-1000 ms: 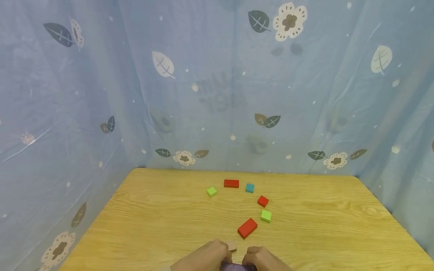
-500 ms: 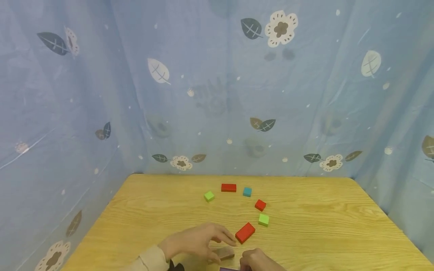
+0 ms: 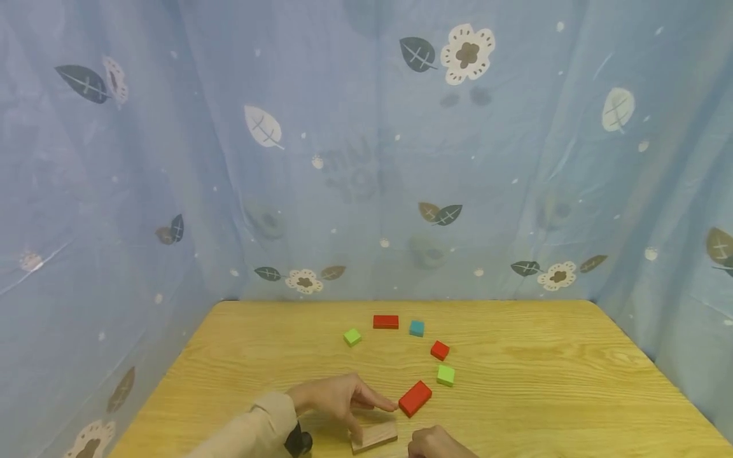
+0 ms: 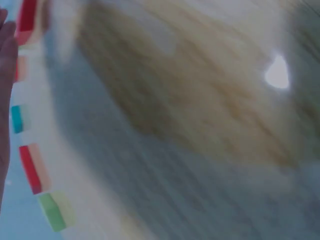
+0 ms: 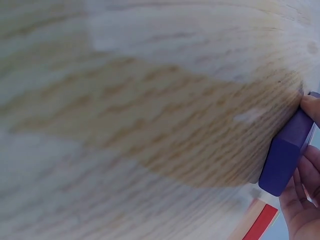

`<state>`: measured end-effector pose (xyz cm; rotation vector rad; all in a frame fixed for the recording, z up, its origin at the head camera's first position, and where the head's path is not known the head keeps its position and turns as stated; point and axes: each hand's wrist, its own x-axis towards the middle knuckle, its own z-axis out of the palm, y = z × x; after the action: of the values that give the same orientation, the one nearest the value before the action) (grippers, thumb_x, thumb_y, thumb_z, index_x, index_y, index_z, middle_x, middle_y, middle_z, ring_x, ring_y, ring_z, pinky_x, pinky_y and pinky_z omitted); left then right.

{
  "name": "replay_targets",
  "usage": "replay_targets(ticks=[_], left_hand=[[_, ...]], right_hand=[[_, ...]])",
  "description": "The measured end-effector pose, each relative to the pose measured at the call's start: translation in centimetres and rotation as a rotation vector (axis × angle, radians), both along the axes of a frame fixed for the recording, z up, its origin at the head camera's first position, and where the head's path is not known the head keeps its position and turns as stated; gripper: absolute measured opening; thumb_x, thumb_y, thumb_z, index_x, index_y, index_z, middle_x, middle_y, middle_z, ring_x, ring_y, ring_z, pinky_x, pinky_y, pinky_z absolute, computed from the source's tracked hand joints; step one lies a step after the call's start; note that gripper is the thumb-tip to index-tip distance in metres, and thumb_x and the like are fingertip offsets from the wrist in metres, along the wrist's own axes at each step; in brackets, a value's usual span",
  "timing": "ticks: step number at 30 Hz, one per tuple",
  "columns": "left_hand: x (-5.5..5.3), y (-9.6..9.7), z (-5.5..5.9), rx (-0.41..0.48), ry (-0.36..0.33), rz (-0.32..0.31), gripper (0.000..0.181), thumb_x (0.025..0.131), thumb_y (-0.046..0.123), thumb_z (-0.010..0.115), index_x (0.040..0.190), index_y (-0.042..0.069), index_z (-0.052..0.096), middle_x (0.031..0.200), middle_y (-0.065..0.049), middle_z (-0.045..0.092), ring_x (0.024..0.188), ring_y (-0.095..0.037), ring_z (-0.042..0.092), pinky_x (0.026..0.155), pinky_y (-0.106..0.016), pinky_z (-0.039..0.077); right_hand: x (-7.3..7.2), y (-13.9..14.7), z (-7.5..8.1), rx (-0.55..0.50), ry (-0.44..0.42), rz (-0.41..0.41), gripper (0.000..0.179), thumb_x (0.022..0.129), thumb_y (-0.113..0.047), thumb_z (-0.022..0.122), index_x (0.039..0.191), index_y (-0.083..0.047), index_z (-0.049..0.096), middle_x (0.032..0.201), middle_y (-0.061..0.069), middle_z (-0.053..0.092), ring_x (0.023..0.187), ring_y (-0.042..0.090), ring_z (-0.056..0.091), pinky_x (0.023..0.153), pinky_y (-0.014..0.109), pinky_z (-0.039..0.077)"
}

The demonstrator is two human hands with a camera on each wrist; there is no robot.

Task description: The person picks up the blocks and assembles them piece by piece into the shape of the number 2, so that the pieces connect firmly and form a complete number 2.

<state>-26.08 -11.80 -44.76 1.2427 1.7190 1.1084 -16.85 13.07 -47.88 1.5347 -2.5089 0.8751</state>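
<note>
My left hand (image 3: 335, 399) reaches over a plain wooden block (image 3: 376, 437) near the table's front. Its thumb is at the block's left end, and its fairly straight fingers point toward a red block (image 3: 415, 399); whether the thumb touches the wood I cannot tell. Only an edge of the left hand (image 4: 6, 85) shows in the left wrist view. My right hand (image 3: 438, 443) is at the bottom of the head view. In the right wrist view, that hand (image 5: 306, 200) grips a purple block (image 5: 287, 155) between thumb and fingers, low by the table.
Beyond the hands several blocks form a curved row: green (image 3: 445, 375), small red (image 3: 439, 350), blue (image 3: 417, 328), long red (image 3: 386, 322) and another green (image 3: 352, 337). A patterned blue curtain (image 3: 321, 159) hangs behind and beside the wooden table (image 3: 532, 375).
My left hand has let go of the purple block and moved left and forward, over the wooden block. The right hand still holds the purple one. The head view has tilted up slightly.
</note>
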Motion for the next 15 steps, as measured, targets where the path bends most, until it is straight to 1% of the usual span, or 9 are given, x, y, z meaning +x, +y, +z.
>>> replay_targets(ticks=[3,6,10,11,13,15], left_hand=[[0.1,-0.1,-0.6,0.003,0.087,0.0,0.063,0.078,-0.003,0.074,0.136,-0.001,0.051,0.14,-0.008,0.05,0.128,-0.007,0.044,0.104,-0.023,0.037],[0.4,-0.4,-0.6,-0.016,0.199,-0.004,0.066,0.076,0.003,0.077,0.137,0.002,0.052,0.14,-0.006,0.05,0.129,-0.007,0.043,0.104,-0.023,0.036],[0.8,-0.7,0.0,-0.059,0.31,-0.045,0.065,0.076,0.01,0.08,0.136,0.005,0.054,0.141,-0.003,0.049,0.129,-0.007,0.042,0.105,-0.023,0.035],[0.9,-0.8,0.1,-0.064,0.311,-0.056,0.065,0.076,0.01,0.08,0.135,0.004,0.054,0.141,-0.003,0.049,0.129,-0.007,0.042,0.104,-0.022,0.035],[1.1,-0.9,0.2,-0.081,0.337,-0.076,0.063,0.077,0.012,0.079,0.135,0.005,0.055,0.141,-0.002,0.049,0.129,-0.006,0.042,0.104,-0.022,0.035],[1.1,-0.9,0.2,-0.091,0.343,-0.091,0.063,0.078,0.013,0.079,0.135,0.006,0.054,0.142,-0.001,0.048,0.13,-0.006,0.041,0.105,-0.022,0.035]], right_hand=[[0.0,0.1,-0.2,-0.016,0.047,0.018,0.022,0.085,-0.011,0.065,0.064,-0.009,0.06,0.059,-0.011,0.045,0.06,-0.014,0.029,0.048,0.001,0.027],[0.0,0.1,-0.3,-0.008,0.024,0.023,0.021,0.086,-0.011,0.064,0.065,-0.009,0.06,0.06,-0.012,0.042,0.059,-0.013,0.028,0.047,0.002,0.027],[0.0,-0.1,-0.2,-0.015,-0.026,0.015,0.019,0.086,-0.01,0.065,0.066,-0.008,0.062,0.06,-0.012,0.042,0.06,-0.014,0.028,0.048,0.001,0.029],[0.0,-0.1,-0.2,-0.019,-0.032,0.012,0.019,0.085,-0.01,0.065,0.067,-0.007,0.063,0.06,-0.012,0.043,0.06,-0.014,0.029,0.048,0.001,0.029],[0.0,-0.1,-0.2,-0.03,-0.043,0.011,0.019,0.086,-0.009,0.065,0.067,-0.007,0.063,0.06,-0.012,0.044,0.06,-0.014,0.029,0.048,0.001,0.03],[0.1,0.0,-0.2,-0.031,-0.054,0.01,0.019,0.086,-0.01,0.065,0.068,-0.007,0.063,0.06,-0.011,0.043,0.06,-0.014,0.03,0.048,0.002,0.03]])
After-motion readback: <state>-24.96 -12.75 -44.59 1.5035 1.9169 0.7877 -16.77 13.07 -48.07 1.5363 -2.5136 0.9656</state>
